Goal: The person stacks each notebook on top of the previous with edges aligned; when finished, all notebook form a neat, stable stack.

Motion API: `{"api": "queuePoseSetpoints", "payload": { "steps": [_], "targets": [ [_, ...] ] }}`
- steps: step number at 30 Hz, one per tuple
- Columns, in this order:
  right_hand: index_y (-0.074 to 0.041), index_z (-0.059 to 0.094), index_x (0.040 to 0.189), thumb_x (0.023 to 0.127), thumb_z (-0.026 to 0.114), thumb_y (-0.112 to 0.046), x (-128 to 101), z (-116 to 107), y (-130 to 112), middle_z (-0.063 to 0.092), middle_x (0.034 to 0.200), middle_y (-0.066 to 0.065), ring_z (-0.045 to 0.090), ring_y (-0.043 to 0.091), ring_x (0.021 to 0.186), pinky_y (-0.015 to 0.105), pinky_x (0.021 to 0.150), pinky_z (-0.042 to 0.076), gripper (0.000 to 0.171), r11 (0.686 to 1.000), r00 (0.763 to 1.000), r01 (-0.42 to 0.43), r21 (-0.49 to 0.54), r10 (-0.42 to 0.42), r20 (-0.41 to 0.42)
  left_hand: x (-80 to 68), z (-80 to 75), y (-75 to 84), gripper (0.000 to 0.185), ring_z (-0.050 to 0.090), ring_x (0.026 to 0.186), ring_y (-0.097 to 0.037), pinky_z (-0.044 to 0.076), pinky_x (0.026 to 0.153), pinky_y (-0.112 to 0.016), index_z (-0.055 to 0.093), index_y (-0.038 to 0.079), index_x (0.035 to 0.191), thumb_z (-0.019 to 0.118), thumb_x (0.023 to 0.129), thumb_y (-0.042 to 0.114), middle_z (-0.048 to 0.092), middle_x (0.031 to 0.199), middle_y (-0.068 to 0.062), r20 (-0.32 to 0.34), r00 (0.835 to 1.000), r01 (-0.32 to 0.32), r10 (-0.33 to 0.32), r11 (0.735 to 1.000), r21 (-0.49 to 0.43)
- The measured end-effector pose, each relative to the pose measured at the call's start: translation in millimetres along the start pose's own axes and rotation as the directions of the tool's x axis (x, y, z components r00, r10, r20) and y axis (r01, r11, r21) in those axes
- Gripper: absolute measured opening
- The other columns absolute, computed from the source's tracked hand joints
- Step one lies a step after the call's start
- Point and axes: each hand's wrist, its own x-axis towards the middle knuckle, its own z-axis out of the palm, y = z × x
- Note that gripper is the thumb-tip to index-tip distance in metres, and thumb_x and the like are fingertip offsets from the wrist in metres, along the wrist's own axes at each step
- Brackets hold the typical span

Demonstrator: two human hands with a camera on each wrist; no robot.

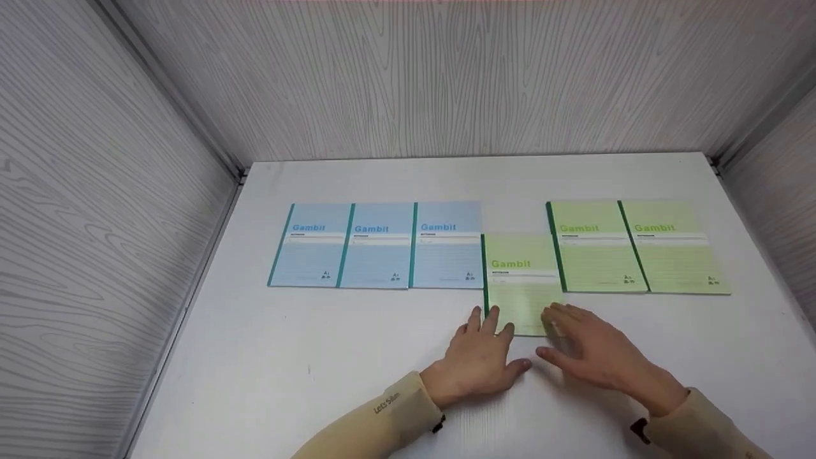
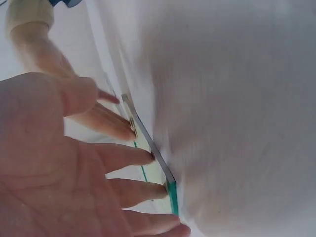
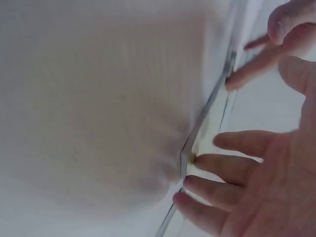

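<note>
Green notebook (image 1: 519,284) lies flat on the bench (image 1: 287,370), its near edge under your fingertips: left hand (image 1: 475,357) and right hand (image 1: 596,354) both spread, gripping nothing. Keep pressure even so it slides straight. Beyond it, blue notebooks (image 1: 376,245) sit leftward, green pair (image 1: 634,248) rightward.

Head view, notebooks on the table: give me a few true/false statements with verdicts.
1. Three blue notebooks lie side by side on the white table. True.
2. The nearest green notebook sits level with the two green notebooks at the right. False: it lies nearer the person, out of the row.
3. Both hands touch the nearest green notebook's near edge with straight fingers. True: left hand, right hand.
4. The left hand has lifted it off the table. False: it lies flat.
5. Covers read "Gambit". True.
</note>
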Motion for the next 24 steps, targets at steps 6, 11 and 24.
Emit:
{"api": "queuePoseSetpoints", "payload": {
  "steps": [6,11,24],
  "targets": [
    [-0.003,0.067,0.151,0.101,0.084,-0.035,12,-13,18,0.075,0.145,0.025,0.081,0.042,0.116,0.045,0.088,0.068,0.061,0.93,0.982,-0.141,0.339,0.176,-0.075,9.5,-15.3,-17.1,0.072,0.049,0.153,-0.04,0.048,0.125,-0.054,0.055,0.005,0.164,0.065,0.108,0.048,0.048,0.171,-0.023,-0.091,0.995,-0.006,-0.037,0.905,-0.425],
    [-0.002,0.064,0.154,0.102,0.083,-0.032,19,-14,28,0.072,0.148,0.026,0.079,0.035,0.117,0.026,0.078,0.065,0.063,0.843,0.969,-0.226,0.488,0.244,0.028,16.5,-25.1,-22.4,0.073,0.043,0.166,-0.039,0.038,0.136,-0.057,0.052,0.007,0.167,0.067,0.107,0.045,0.05,0.175,-0.019,-0.005,0.991,0.091,-0.134,0.703,-0.705],
    [-0.002,0.061,0.156,0.103,0.082,-0.027,24,-8,31,0.066,0.152,0.024,0.068,0.008,0.107,0.03,0.08,0.068,0.062,0.67,0.93,-0.333,0.663,0.35,0.114,39.8,-14.0,-34.1,0.053,0.065,0.129,-0.02,0.06,0.111,-0.037,0.067,-0.002,0.15,0.071,0.098,0.004,0.066,0.154,-0.02,-0.05,0.966,0.029,-0.255,0.298,-0.954]
  ]
}}
